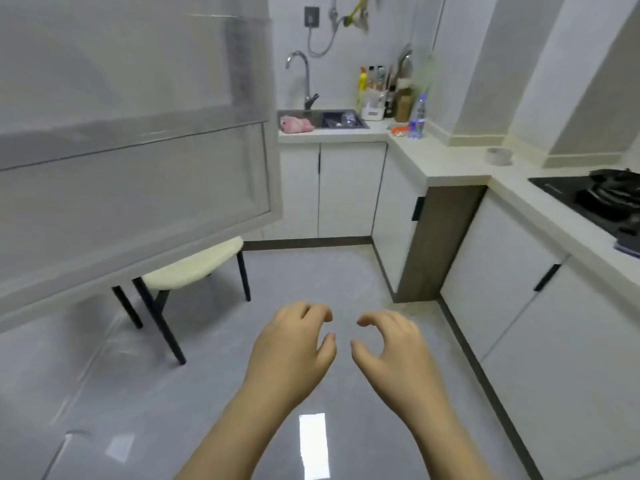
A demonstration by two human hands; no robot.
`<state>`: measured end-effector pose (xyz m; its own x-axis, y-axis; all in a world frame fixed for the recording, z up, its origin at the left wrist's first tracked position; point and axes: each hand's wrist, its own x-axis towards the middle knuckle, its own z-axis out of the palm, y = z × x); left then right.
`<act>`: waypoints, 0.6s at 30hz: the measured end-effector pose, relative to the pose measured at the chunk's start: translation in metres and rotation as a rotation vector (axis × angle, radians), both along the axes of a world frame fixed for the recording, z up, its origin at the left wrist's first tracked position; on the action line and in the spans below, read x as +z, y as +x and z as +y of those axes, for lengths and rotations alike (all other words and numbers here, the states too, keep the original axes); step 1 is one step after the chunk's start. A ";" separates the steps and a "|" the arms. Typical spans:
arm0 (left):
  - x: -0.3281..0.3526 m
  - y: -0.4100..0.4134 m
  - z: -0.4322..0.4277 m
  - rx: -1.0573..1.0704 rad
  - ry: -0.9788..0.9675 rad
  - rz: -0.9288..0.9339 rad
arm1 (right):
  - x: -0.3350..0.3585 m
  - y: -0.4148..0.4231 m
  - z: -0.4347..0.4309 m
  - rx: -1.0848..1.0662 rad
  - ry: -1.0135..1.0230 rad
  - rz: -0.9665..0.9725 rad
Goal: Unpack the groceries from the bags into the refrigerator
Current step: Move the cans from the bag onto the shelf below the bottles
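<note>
Two hands hang side by side above the grey floor (311, 271) — the left hand (291, 344) and the right hand (391, 344), close but not touching, fingers loosely curled, holding nothing. Up and to the left of them is the refrigerator door (131, 150), blurred, with a cream stool (194, 265) beneath it. Far beyond the hands lies the sink (332, 119). To their right runs the pale surface (433, 161) — on it a clear bottle (417, 117), a tape roll (498, 155) and a black stove (602, 199).
</note>
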<state>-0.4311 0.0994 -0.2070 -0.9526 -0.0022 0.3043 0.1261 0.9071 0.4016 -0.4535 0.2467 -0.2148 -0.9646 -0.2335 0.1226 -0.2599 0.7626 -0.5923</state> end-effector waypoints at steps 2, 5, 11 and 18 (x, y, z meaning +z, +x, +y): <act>-0.003 -0.020 0.051 -0.093 0.007 -0.013 | -0.002 -0.004 0.051 -0.097 0.010 -0.007; -0.007 -0.044 0.127 -0.233 0.013 -0.023 | -0.005 -0.003 0.125 -0.239 0.042 -0.023; -0.008 -0.068 0.260 -0.521 0.001 -0.037 | -0.005 0.016 0.245 -0.516 0.039 -0.056; -0.013 -0.079 0.375 -0.834 -0.032 -0.062 | -0.012 0.046 0.340 -0.818 0.010 -0.070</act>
<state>-0.5096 0.4746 -0.2200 -0.6529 0.7187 0.2391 0.7397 0.5369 0.4058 -0.4073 0.5870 -0.2265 -0.8354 0.5466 0.0571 0.4183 0.6999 -0.5789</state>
